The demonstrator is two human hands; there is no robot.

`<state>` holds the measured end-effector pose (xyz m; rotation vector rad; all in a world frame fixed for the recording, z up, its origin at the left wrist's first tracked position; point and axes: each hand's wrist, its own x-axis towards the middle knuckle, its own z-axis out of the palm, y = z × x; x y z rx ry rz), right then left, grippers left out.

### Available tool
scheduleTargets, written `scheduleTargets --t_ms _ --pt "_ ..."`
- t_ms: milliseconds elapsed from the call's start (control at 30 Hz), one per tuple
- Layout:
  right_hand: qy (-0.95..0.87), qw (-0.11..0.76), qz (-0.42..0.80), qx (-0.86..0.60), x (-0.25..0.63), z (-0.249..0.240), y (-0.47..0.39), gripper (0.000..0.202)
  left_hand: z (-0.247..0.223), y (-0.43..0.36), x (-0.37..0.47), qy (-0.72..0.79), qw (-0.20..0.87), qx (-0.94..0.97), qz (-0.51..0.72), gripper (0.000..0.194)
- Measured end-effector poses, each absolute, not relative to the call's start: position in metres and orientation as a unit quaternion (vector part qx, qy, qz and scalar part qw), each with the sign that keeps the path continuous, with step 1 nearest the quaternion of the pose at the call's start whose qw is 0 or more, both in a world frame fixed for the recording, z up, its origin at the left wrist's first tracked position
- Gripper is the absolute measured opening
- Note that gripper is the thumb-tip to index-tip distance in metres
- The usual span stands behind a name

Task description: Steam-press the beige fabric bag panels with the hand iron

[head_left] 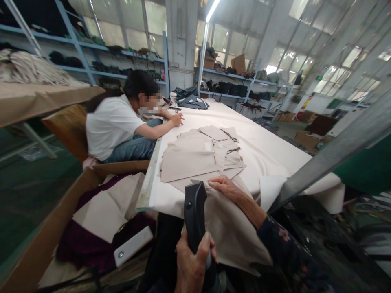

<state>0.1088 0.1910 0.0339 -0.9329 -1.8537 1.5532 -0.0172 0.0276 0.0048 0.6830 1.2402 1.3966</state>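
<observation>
Near the bottom centre, my left hand (194,256) is wrapped round a black handheld tool (194,207) with a metal tip pointing up and away. My right hand (227,187) pinches the upper edge of a beige cloth piece (229,228), which hangs down over the table's near edge. The tool's head is beside the cloth's upper left corner; whether they touch is unclear. Just beyond, several flat beige cut pieces (189,160) lie overlapping on the white-covered table (259,138), some with small dark and gold-coloured parts along their edges.
A person in a white shirt (113,122) sits at the table's left side, hands on its far left edge. A cardboard box (55,224) with purple and beige cloth and a white phone-like device (133,246) is at lower left. A metal post (330,154) slants across the right.
</observation>
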Motion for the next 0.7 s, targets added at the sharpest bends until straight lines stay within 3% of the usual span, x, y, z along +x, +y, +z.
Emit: scheduleTargets --t_ms 167,400,567,700 --pt "-0.676 0.264 0.594 -0.349 0.106 0.031 0.187 0.033 0.002 0.029 -0.014 0.509 0.576 0.284 0.573 0.033" --pt "-0.648 0.275 0.59 -0.397 0.117 0.038 0.182 0.031 0.002 0.035 -0.037 0.53 0.539 0.307 0.578 0.03" --pt "-0.609 0.418 0.488 -0.464 0.121 0.091 0.214 0.029 0.001 0.026 -0.029 0.516 0.504 0.264 0.64 0.028" --pt "-0.631 0.551 0.35 -0.419 0.104 0.152 0.243 0.029 -0.001 0.019 -0.024 0.53 0.482 0.244 0.654 0.03"
